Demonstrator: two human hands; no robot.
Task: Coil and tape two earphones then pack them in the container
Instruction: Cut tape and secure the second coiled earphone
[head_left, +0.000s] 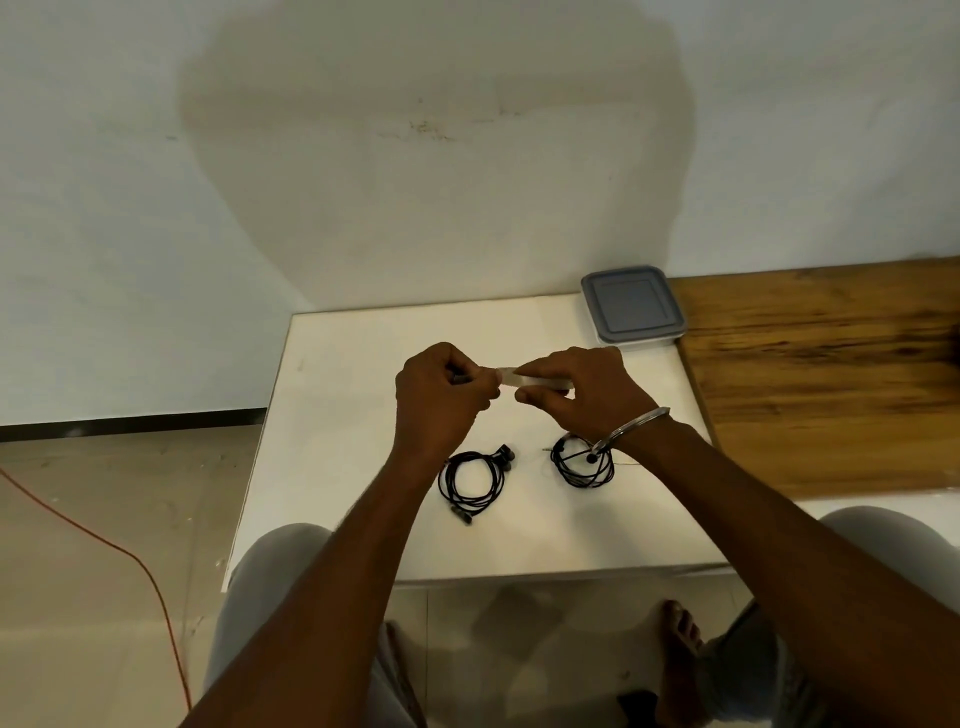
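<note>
Two coiled black earphones lie on the white table: one coil below my left hand, the other coil partly under my right wrist. Above them, my left hand and my right hand are raised over the table. Between them they pinch a strip of clear tape. What else my left hand's curled fingers hold is hidden. The container, clear with a grey lid on it, stands at the table's far right corner.
A wooden surface adjoins the table on the right. The wall stands right behind the table. An orange cable runs across the floor on the left. My knees and a bare foot are below the table's near edge.
</note>
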